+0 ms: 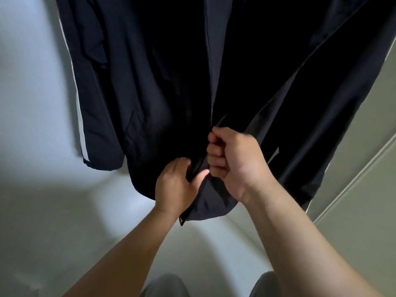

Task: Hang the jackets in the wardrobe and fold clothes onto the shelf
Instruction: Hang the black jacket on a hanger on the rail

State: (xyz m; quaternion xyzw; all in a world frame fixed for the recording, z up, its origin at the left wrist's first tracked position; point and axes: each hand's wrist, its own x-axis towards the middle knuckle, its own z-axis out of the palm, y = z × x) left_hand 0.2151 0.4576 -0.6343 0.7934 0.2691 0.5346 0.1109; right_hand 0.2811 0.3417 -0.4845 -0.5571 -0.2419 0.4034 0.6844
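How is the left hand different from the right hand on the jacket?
The left hand sits lower, nearer the hem; the right hand sits higher. The left hand's thumb sticks out along the edge; the right hand's fingers are curled into a fist. Both hold the dark jacket at its front opening.

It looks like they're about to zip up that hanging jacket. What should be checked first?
1. Jacket hangs free: ok.
2. Left hand grips the front edge near the hem: ok.
3. Right hand grips the jacket at the zip: ok.
4. Slider engaged: cannot tell, fingers hide it.
5. Hanger seated: cannot tell, out of view.
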